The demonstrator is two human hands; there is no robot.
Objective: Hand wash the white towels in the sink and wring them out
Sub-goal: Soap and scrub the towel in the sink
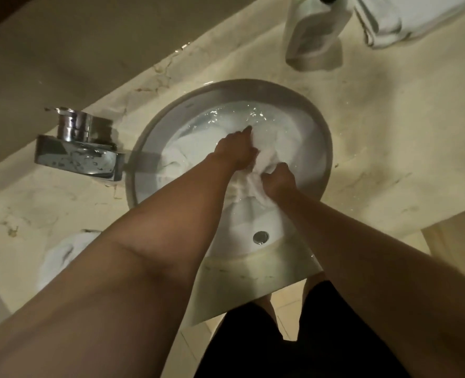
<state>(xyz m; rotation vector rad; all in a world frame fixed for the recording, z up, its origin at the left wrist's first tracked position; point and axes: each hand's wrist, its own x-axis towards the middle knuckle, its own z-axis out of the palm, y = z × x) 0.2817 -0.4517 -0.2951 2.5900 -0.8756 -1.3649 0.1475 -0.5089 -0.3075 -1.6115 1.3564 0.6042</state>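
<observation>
Chrome faucet (78,148) sits well left of the left hand (235,152), out on the marble surface (389,148). Both hands are down in the round sink (325,143), close together, water around them. Left hand grips the wet white towel (256,184), right hand (279,178) is fisted around the same bunch. Up right past the rim: a white bottle (311,31) and folded towels (416,17).

light: dim, warm | counter (376,137): cream marble, veined | wall (62,36): beige | floor (283,317): pale tiles
</observation>
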